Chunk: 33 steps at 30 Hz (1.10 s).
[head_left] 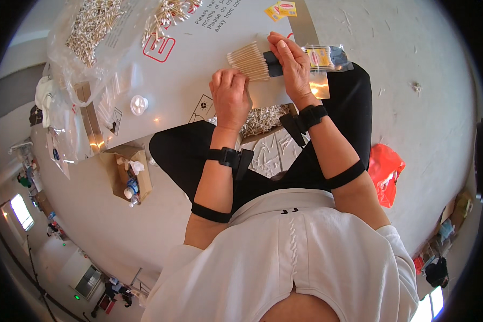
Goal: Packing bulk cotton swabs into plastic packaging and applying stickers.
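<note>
A flat row of cotton swabs (248,61) lies fanned on the grey printed board, its right end against a dark flat strip (274,64). My left hand (231,99) is closed, knuckles up, against the near edge of these swabs; its fingertips are hidden. Over the dark strip, my right hand (294,67) stands on its side with thumb and fingers pressed together; what they pinch is not clear. Just right of it lies a clear packet (317,57) of swabs with a yellow label, on dark material by the board's edge.
Big clear bags of loose swabs (94,27) occupy the board's far left. A small round clear tub (139,104) stands nearer. Yellow labels (280,9) lie at the far edge. Below are a box of swabs (263,119), a cardboard box (124,174) and a red bag (385,174).
</note>
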Tool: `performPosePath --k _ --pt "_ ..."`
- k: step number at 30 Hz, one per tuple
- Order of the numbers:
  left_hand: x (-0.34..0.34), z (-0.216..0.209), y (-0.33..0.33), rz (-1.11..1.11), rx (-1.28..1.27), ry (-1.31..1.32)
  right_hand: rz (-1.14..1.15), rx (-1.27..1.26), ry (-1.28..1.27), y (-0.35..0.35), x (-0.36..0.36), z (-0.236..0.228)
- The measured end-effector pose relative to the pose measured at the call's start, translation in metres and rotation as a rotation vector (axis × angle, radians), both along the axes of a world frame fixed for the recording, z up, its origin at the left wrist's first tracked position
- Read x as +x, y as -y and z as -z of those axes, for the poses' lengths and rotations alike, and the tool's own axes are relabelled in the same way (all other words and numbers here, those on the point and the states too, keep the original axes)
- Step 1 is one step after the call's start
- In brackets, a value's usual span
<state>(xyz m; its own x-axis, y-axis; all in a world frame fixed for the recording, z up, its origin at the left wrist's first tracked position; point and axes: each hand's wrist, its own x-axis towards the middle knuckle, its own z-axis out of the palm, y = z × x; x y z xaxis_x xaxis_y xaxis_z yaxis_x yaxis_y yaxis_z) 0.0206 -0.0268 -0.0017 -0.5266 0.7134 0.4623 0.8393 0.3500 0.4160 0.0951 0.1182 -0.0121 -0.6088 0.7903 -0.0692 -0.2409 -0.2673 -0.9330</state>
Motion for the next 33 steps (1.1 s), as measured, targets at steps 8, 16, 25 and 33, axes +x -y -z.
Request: performPosePath --k 8,16,25,33 --pt "-0.007 -0.006 -0.003 -0.009 -0.033 0.050 -0.011 0.052 0.025 0.000 0.000 0.000" --pt "0.024 -0.011 0.011 -0.006 -0.452 0.027 0.004 0.013 0.017 0.000 0.001 0.001" --pt "0.041 -0.007 0.007 -0.086 -0.508 0.102 0.043 0.046 0.020 0.002 -0.001 0.005" --pt "0.014 -0.009 -0.010 -0.088 -0.431 0.025 0.005 -0.035 -0.001 0.001 0.002 -0.001"
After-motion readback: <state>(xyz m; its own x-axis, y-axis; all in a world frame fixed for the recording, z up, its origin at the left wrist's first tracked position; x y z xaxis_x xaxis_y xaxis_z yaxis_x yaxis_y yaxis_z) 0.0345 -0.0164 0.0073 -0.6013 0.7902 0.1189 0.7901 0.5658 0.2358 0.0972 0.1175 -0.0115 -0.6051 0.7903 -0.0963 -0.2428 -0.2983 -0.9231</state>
